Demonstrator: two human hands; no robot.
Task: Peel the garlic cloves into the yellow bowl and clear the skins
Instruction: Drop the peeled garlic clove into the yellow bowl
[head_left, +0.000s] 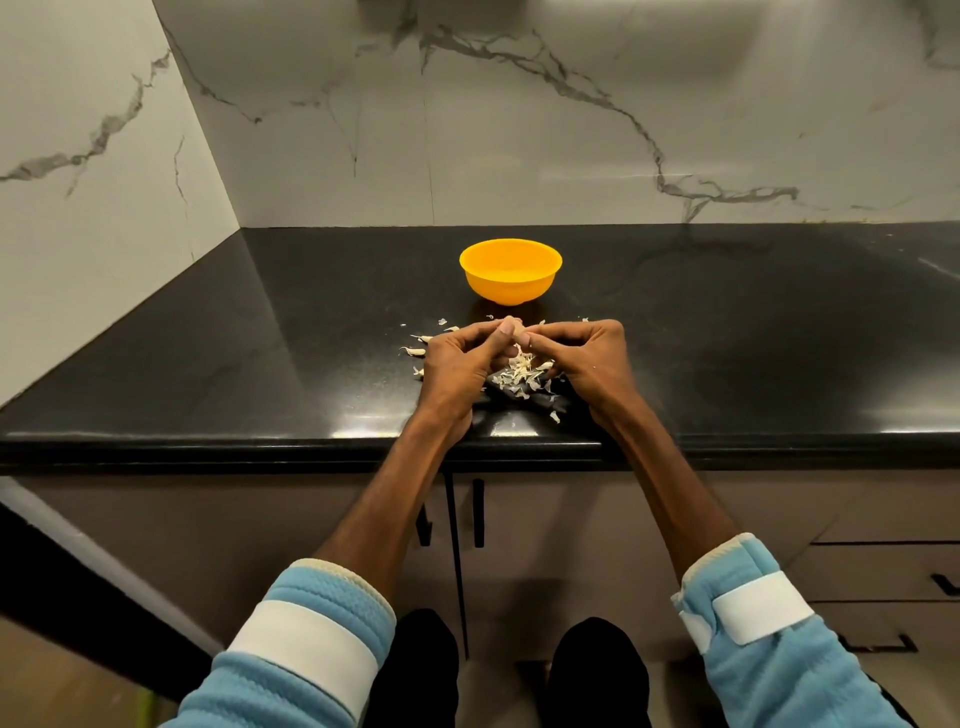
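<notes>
A yellow bowl (510, 278) stands on the black counter, just beyond my hands. My left hand (462, 358) and my right hand (582, 353) meet over the counter and both pinch one small garlic cloth-pale clove (516, 327) between thumbs and fingertips; most of the clove is hidden by my fingers. Below and between the hands lies a heap of white garlic skins (522, 376). More loose skins and a few unpeeled cloves (415, 352) are scattered to the left of my left hand. I cannot see what the bowl holds.
The black counter (260, 374) runs from a marble corner wall at the left to the right edge of view. Its front edge lies under my wrists. Cabinet doors with dark handles (478, 512) and drawers sit below.
</notes>
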